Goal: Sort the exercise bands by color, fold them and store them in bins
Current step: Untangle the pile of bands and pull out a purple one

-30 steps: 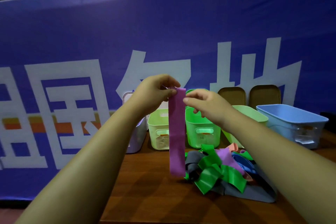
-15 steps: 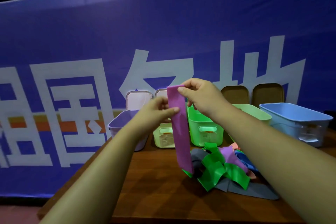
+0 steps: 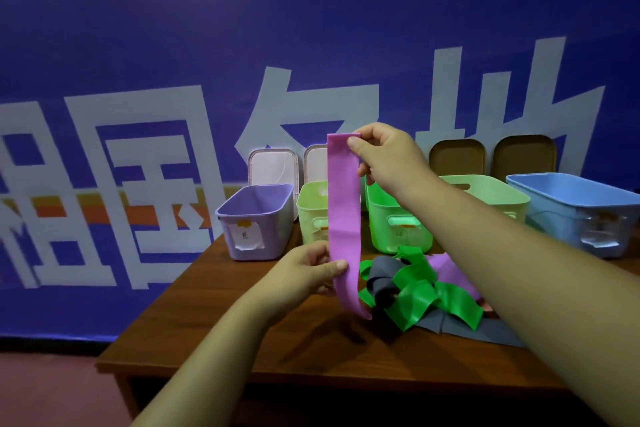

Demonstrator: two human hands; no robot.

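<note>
Between right-hand fingers [image 3: 353, 142] above and left-hand fingers [image 3: 337, 265] below, purple band [image 3: 343, 204]

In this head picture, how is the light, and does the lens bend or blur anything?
Head view: dim light, no glare; the pile of green and grey bands casts a shadow on the brown wooden table; the long purple rubber band is sharp; the light blue plastic bin looks smeared; forearms widen toward the corners.

Brown wooden desk [image 3: 166, 340]; behind it, a blue banner [image 3: 311, 28] with large white characters and an orange stripe; below it, reddish floor [image 3: 45, 392]. Dim light.
</note>
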